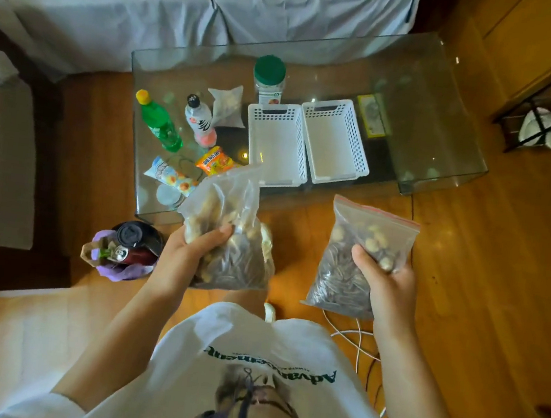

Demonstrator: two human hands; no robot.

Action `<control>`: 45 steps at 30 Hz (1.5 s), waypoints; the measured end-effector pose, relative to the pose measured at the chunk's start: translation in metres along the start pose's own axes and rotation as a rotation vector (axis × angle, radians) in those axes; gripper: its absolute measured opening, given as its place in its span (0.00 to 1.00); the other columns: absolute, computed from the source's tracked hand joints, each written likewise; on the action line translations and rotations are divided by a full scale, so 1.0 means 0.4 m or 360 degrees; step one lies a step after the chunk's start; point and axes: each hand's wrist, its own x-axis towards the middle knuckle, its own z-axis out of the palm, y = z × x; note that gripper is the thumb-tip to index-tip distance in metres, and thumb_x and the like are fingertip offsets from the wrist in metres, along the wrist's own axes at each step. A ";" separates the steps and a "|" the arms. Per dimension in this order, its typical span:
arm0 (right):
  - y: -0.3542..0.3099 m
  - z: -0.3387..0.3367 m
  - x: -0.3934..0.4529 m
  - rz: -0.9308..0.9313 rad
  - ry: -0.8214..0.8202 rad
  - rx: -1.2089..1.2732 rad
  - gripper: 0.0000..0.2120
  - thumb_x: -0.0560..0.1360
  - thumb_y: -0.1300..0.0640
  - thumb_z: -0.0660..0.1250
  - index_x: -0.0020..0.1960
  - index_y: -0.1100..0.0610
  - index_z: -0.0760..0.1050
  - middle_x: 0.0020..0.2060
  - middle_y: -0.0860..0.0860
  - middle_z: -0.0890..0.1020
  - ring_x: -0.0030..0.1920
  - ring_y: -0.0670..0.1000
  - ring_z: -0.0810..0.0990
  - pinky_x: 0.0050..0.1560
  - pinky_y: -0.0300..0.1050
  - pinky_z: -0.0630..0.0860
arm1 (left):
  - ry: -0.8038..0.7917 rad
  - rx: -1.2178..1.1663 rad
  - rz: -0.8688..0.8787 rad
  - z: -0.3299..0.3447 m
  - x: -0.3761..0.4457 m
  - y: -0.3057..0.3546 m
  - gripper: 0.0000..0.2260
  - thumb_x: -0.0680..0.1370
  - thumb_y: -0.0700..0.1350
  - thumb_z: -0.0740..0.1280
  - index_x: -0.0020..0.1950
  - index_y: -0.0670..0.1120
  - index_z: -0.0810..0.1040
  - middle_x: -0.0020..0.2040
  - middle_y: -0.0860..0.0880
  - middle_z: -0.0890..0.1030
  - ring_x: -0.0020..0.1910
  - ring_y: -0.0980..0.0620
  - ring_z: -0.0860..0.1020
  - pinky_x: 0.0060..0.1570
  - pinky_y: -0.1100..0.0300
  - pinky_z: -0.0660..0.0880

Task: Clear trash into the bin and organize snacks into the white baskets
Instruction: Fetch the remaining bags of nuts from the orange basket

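Note:
My left hand (190, 250) grips a clear plastic bag of nuts and seeds (229, 238) in front of the glass table (445, 152). My right hand (385, 283) holds a red-topped zip bag of seeds and nuts (355, 252) over the wooden floor. Two white baskets stand side by side on the table, the left basket (276, 147) and the right basket (334, 143), both with nothing inside. A small bin (125, 250) with a purple liner sits on the floor at the left and holds a can, a paper bag and dark trash.
On the table's left part are a green bottle (160, 123), a white-pink bottle (200, 121), a clear snack bag (227, 103), an orange packet (214, 161), a white-orange packet (171, 176) and a green-lidded jar (269, 77). A covered sofa (119, 2) stands behind.

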 end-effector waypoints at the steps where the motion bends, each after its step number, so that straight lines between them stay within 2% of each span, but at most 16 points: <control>1: -0.007 0.004 0.035 0.0008 0.0008 -0.0010 0.15 0.69 0.59 0.73 0.45 0.38 0.80 0.43 0.41 0.84 0.49 0.45 0.83 0.50 0.46 0.78 | 0.0021 0.0018 -0.0018 0.009 0.031 0.009 0.08 0.65 0.49 0.73 0.43 0.56 0.83 0.42 0.52 0.86 0.41 0.54 0.84 0.36 0.64 0.79; 4: -0.033 0.020 0.143 -0.0008 -0.0045 -0.0047 0.16 0.70 0.59 0.72 0.45 0.36 0.79 0.43 0.39 0.84 0.48 0.43 0.82 0.49 0.44 0.78 | 0.0047 0.0047 -0.0050 0.037 0.131 0.048 0.06 0.67 0.50 0.72 0.42 0.61 0.83 0.39 0.55 0.86 0.38 0.56 0.84 0.35 0.62 0.78; 6: -0.048 0.034 0.216 -0.0003 -0.0071 -0.0077 0.15 0.69 0.57 0.73 0.47 0.37 0.78 0.44 0.40 0.84 0.49 0.43 0.82 0.48 0.41 0.78 | 0.0027 0.0024 -0.0010 0.059 0.204 0.081 0.07 0.68 0.49 0.71 0.44 0.60 0.83 0.42 0.53 0.86 0.41 0.54 0.85 0.37 0.61 0.79; 9: -0.087 0.061 0.351 0.0043 -0.0066 -0.0095 0.12 0.67 0.53 0.74 0.49 0.43 0.78 0.46 0.44 0.84 0.49 0.45 0.83 0.47 0.42 0.80 | 0.0042 0.0007 0.0013 0.112 0.330 0.152 0.06 0.68 0.50 0.70 0.43 0.58 0.84 0.41 0.52 0.86 0.40 0.53 0.85 0.36 0.63 0.79; 12: -0.133 0.086 0.479 0.0076 -0.0025 -0.0113 0.13 0.68 0.55 0.74 0.51 0.48 0.77 0.46 0.46 0.84 0.48 0.47 0.83 0.47 0.45 0.81 | 0.0033 0.0043 0.0030 0.170 0.444 0.225 0.04 0.70 0.48 0.71 0.43 0.55 0.84 0.39 0.52 0.86 0.38 0.55 0.84 0.32 0.66 0.78; 16: -0.188 0.122 0.638 0.0041 0.0028 -0.0083 0.12 0.69 0.54 0.73 0.51 0.50 0.78 0.43 0.44 0.84 0.46 0.44 0.83 0.39 0.34 0.78 | -0.0083 0.0164 0.0017 0.238 0.592 0.314 0.03 0.70 0.50 0.71 0.41 0.54 0.84 0.38 0.52 0.86 0.36 0.54 0.84 0.34 0.64 0.79; 19: -0.218 0.156 0.742 0.0010 0.0047 -0.0079 0.11 0.70 0.57 0.72 0.51 0.49 0.78 0.43 0.41 0.84 0.47 0.42 0.83 0.42 0.33 0.78 | -0.0114 0.0237 -0.0029 0.279 0.699 0.351 0.04 0.71 0.51 0.70 0.41 0.52 0.83 0.35 0.53 0.85 0.33 0.57 0.83 0.30 0.67 0.77; 23: -0.233 0.200 0.897 0.0008 0.0016 -0.0124 0.11 0.70 0.59 0.73 0.49 0.46 0.78 0.44 0.41 0.84 0.50 0.45 0.82 0.50 0.40 0.79 | -0.0090 0.0294 -0.0095 0.338 0.848 0.366 0.06 0.71 0.52 0.71 0.43 0.52 0.80 0.34 0.55 0.84 0.34 0.59 0.83 0.28 0.69 0.75; 25: -0.225 0.224 0.990 0.0038 -0.0012 -0.0162 0.11 0.70 0.58 0.72 0.48 0.45 0.78 0.44 0.42 0.83 0.49 0.44 0.82 0.49 0.41 0.79 | -0.0036 0.0288 -0.0128 0.361 0.926 0.357 0.10 0.71 0.52 0.71 0.49 0.50 0.80 0.39 0.53 0.84 0.39 0.54 0.83 0.29 0.69 0.75; 28: -0.179 0.261 1.144 0.0119 -0.0069 -0.0209 0.09 0.70 0.55 0.72 0.47 0.45 0.76 0.43 0.41 0.82 0.47 0.42 0.82 0.45 0.36 0.80 | 0.0063 0.0348 -0.0169 0.385 1.044 0.314 0.19 0.72 0.52 0.70 0.58 0.42 0.78 0.45 0.48 0.81 0.45 0.49 0.81 0.31 0.66 0.77; 31: -0.107 0.310 1.305 0.0198 -0.0111 -0.0285 0.08 0.70 0.54 0.72 0.46 0.46 0.75 0.43 0.42 0.81 0.46 0.42 0.81 0.45 0.36 0.79 | 0.0138 0.0407 -0.0196 0.416 1.180 0.265 0.15 0.74 0.52 0.69 0.56 0.45 0.78 0.47 0.47 0.82 0.50 0.47 0.81 0.45 0.56 0.80; 33: -0.052 0.342 1.398 0.0235 -0.0102 -0.0321 0.07 0.70 0.53 0.72 0.44 0.46 0.75 0.41 0.41 0.81 0.44 0.40 0.82 0.45 0.38 0.79 | 0.0154 0.0477 -0.0214 0.448 1.270 0.238 0.13 0.74 0.52 0.68 0.55 0.46 0.77 0.49 0.47 0.81 0.50 0.48 0.80 0.50 0.55 0.77; 36: 0.039 0.375 1.520 0.0257 -0.0089 -0.0409 0.07 0.69 0.53 0.73 0.42 0.46 0.74 0.40 0.42 0.81 0.43 0.41 0.82 0.47 0.44 0.80 | 0.0181 0.0596 -0.0224 0.491 1.400 0.184 0.08 0.74 0.51 0.68 0.48 0.50 0.73 0.45 0.50 0.78 0.44 0.51 0.77 0.47 0.59 0.72; 39: 0.134 0.394 1.629 0.0264 -0.0141 -0.0520 0.08 0.70 0.54 0.72 0.42 0.47 0.74 0.42 0.44 0.80 0.48 0.49 0.81 0.54 0.54 0.79 | 0.0222 0.0651 -0.0255 0.519 1.519 0.117 0.10 0.73 0.53 0.69 0.48 0.50 0.73 0.44 0.50 0.79 0.43 0.52 0.78 0.47 0.58 0.75; 43: 0.250 0.403 1.724 0.0347 -0.0189 -0.0628 0.11 0.70 0.53 0.72 0.49 0.48 0.73 0.43 0.45 0.79 0.52 0.51 0.80 0.56 0.51 0.77 | 0.0294 0.0588 -0.0303 0.542 1.629 0.031 0.14 0.73 0.53 0.70 0.55 0.51 0.73 0.44 0.54 0.79 0.42 0.57 0.78 0.41 0.61 0.75; 45: 0.298 0.403 1.751 0.0398 -0.0235 -0.0686 0.11 0.70 0.51 0.71 0.49 0.48 0.71 0.42 0.43 0.78 0.51 0.51 0.79 0.54 0.49 0.77 | 0.0341 0.0550 -0.0364 0.548 1.665 -0.004 0.10 0.73 0.53 0.70 0.49 0.54 0.73 0.41 0.57 0.78 0.40 0.58 0.78 0.34 0.64 0.73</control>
